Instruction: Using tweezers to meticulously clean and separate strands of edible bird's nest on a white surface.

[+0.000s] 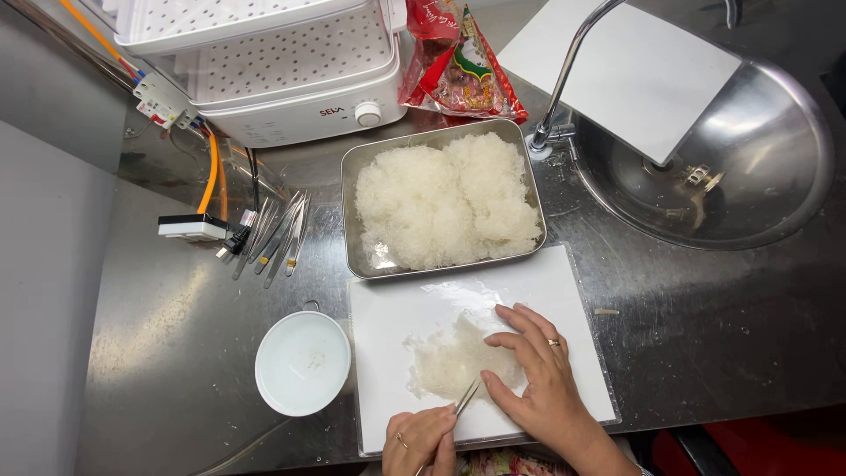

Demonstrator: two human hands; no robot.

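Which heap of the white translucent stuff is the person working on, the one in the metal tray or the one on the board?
The small flat heap on the white board: the right hand rests on it and the left hand points tweezers at it.

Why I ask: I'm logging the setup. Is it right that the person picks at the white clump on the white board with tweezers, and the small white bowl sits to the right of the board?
Not quite. The head view shows the bowl left of the board, not right. The rest holds: tweezers in the left hand at the clump.

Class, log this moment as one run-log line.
left hand: holds tweezers | right hand: flat on translucent white clump | under: white board | near: tray, white bowl
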